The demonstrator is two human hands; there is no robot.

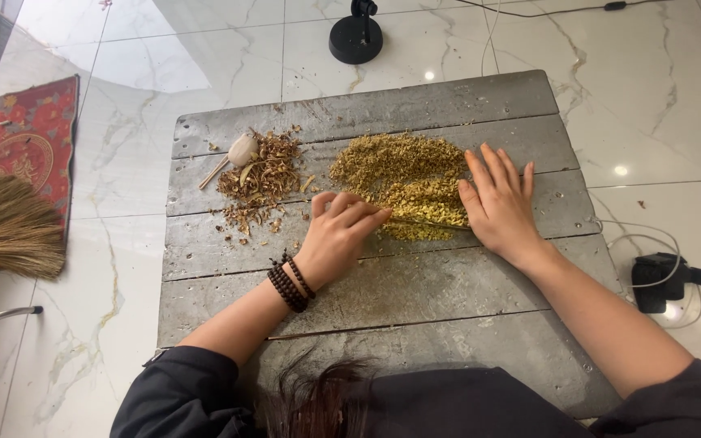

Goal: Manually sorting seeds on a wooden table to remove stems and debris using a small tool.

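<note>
While the right hand lies spread flat on the yellow-green pile, the left hand curls loosely beside it. Brown scraps (well left) litter the table.

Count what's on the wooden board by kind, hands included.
Yellow-green pile of plant bits: 1
Brown pile of dried husks: 1
Pale round piece: 1
Thin stick: 1
Hands: 2, left hand, right hand
Total: 6
</note>
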